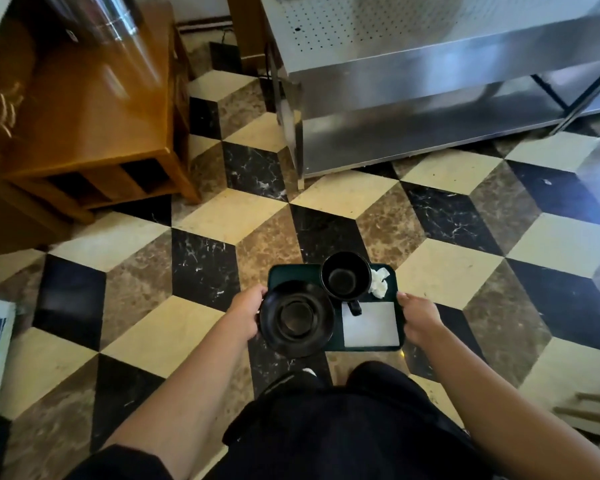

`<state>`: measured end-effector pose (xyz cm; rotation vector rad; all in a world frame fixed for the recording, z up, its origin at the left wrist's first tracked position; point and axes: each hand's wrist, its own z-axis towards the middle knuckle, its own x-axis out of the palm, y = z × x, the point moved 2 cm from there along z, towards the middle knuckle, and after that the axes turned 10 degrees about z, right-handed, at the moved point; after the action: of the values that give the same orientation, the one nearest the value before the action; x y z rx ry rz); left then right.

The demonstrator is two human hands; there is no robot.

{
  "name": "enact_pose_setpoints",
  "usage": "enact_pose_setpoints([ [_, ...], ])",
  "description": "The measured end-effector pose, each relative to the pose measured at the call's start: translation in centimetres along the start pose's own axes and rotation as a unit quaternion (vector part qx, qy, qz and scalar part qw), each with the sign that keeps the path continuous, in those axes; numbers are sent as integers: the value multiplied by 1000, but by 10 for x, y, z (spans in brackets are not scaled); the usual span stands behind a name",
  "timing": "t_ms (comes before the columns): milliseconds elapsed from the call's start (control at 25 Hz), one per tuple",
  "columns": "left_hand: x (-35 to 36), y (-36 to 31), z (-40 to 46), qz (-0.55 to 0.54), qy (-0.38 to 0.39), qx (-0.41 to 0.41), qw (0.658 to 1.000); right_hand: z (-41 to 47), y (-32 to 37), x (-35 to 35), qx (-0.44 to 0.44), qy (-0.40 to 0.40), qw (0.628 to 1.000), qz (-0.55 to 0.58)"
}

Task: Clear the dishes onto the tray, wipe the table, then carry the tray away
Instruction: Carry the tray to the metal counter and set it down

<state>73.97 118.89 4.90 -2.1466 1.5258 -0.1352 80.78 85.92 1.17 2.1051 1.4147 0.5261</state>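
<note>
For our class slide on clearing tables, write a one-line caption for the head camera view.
Both hands, left and right, carry a tray with saucer, cup and napkin.

No readable text, labels, brands or numbers anywhere; white card on tray blank.

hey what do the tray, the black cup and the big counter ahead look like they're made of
Tray: dark green, smooth with rounded corners, probably plastic. Cup: black, matte with a soft sheen, likely glazed ceramic, though melamine is possible. Counter: brushed stainless steel by its silvery streaked reflections, with a perforated panel. Left hand and right hand grip the tray's sides.
</note>
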Motion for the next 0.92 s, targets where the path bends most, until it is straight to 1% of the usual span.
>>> enact_pose_setpoints([
  [200,20,-80,47,9,31,4,999,56,56,47,-4,8,1000,-13],
  [360,48,-149,80,-7,37,9,999,109,113,83,-10,20,1000,-13],
  [600,98,-276,111,-8,-4,33,999,183,231,141,-12,46,999,-13],
  [720,118,-333,121,-16,-19,33,999,208,287,164,-32,38,999,-11],
  [920,147,-432,137,-23,-4,47,999,251,369,206,-56,32,998,-4],
])
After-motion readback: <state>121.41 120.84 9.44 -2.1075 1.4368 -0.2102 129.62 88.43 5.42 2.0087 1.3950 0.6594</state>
